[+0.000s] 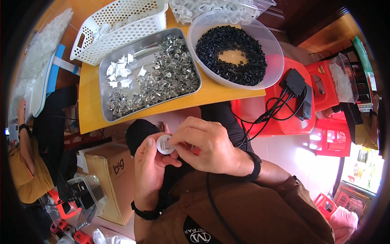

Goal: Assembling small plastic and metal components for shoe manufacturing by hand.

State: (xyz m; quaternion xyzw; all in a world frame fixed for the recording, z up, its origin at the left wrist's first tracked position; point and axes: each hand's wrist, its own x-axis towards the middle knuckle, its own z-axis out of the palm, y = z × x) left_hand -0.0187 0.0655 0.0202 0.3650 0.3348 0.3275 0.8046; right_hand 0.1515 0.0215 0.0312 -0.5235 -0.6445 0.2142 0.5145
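Yellow table [90, 97]: metal tray [105, 91], basket [122, 41], bowl [276, 61].
White disc [164, 148], short of the table's near edge, pinched in left hand [148, 164]; right hand [208, 147] narrowed at the disc's right edge, grip cannot be told.

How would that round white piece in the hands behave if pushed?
The round white piece is probably light: it looks small beside the left hand. It is likely stiff, its visible rim evenly curved. Set on edge, that round outline might let it roll.

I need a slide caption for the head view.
Left hand holds a round white part, right hand at its edge.
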